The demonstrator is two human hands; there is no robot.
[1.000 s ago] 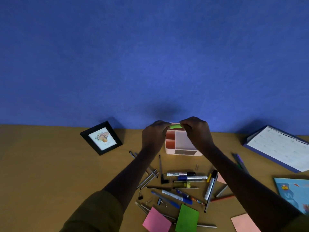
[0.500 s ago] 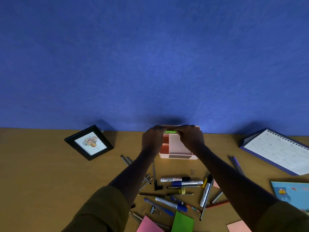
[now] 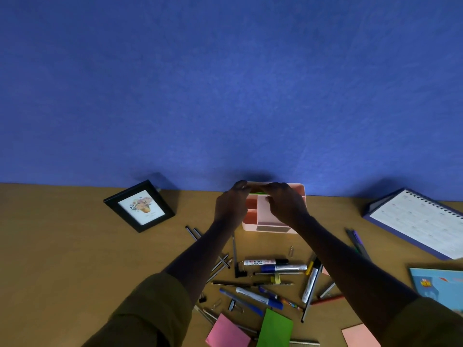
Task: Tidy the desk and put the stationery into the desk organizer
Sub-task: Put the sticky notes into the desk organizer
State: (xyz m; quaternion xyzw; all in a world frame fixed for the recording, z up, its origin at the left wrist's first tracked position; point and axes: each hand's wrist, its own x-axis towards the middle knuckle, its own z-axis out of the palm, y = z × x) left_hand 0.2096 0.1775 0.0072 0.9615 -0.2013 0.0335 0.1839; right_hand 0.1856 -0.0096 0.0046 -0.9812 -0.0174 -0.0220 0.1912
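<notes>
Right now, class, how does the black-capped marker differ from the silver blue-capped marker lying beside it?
The black-capped marker has a white printed barrel; the blue-capped marker has a silvery one. The black cap points right, the blue cap left. Both lie flat, nearly parallel, outside the organizer.

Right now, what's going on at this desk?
A person has both hands at the pink desk organizer standing by the wall. The left hand and right hand pinch a small green item between them at the organizer's back section; exactly what it is cannot be told. Most of the stationery is not put away yet: a whiteboard marker, pens, a binder clip and a green sticky-note pad lie loose on the desk in front.
</notes>
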